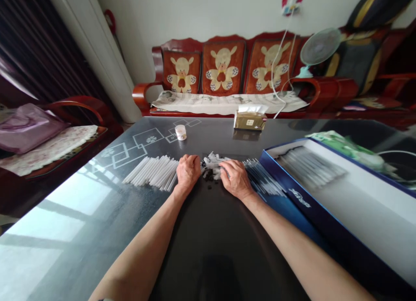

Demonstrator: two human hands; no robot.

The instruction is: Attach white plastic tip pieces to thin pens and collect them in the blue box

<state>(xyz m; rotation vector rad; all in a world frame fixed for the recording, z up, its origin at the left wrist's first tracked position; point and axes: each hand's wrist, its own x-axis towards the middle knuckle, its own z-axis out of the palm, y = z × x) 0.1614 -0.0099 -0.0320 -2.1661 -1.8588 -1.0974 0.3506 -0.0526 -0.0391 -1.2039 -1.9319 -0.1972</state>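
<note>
Between my hands a pile of small white plastic pieces (212,160) lies on the dark table, with several black bits (209,177) among and in front of it. My left hand (188,173) is closed at the pile's left side; whatever its fingers may hold is hidden. Beside it is a row of white pen-like tubes (152,171). My right hand (236,179) reaches over the pile's right edge, fingers bent and apart, fingertips at the white pieces. Just right of that hand lies a bundle of thin clear sticks with dark tips (264,179).
A blue open box (325,225) with white inside stands at right, holding a row of thin clear sticks (310,166). Green packaging (349,151) lies behind it. Farther back are a small white round container (180,132) and a tissue pack (249,120). A wooden sofa (143,93) stands beyond the table.
</note>
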